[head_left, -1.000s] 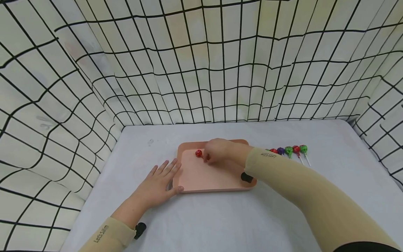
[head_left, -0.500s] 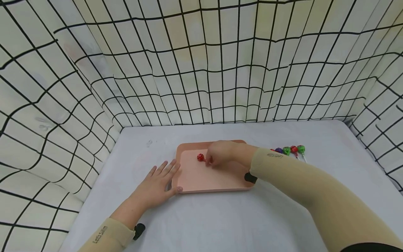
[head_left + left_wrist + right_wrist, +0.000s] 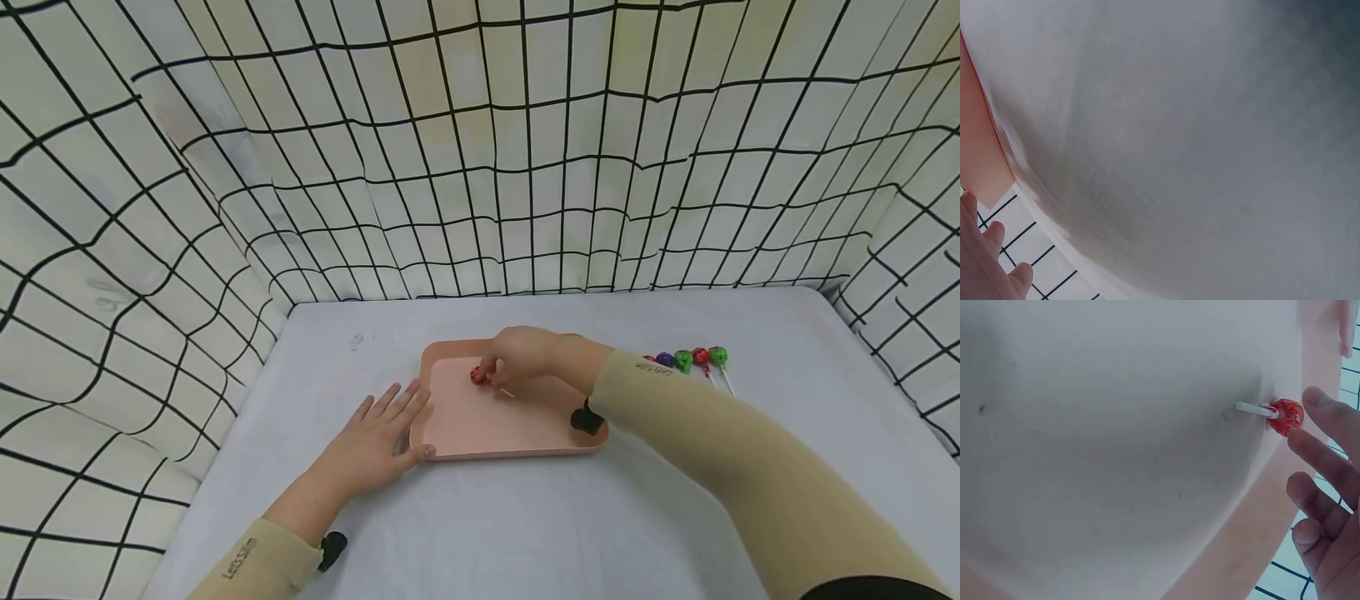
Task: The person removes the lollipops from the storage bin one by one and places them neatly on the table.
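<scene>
A red-wrapped lollipop [image 3: 477,375] lies in the pink tray [image 3: 517,429], its white stick pointing right. Over it is my right hand [image 3: 519,354]. The right wrist view shows the lollipop [image 3: 1286,417] just beyond the parted thumb and index finger of the right hand [image 3: 1335,487]; whether they touch it I cannot tell. My left hand [image 3: 378,442] lies with fingers spread and straight against the tray's left edge, thumb at its near left corner. In the left wrist view, fingertips of the left hand [image 3: 988,262] show beside the tray [image 3: 979,137].
A row of red, purple and green lollipops [image 3: 682,361] lies right of the tray, partly hidden by the right sleeve. White cloth [image 3: 510,525] covers the table. Black-gridded white walls [image 3: 510,192] stand behind and at both sides.
My right hand has let go of the red lollipop's stick and lifted slightly, so the stick now shows below the fingers. The lollipop shifted slightly nearer before that. The left hand stays put.
</scene>
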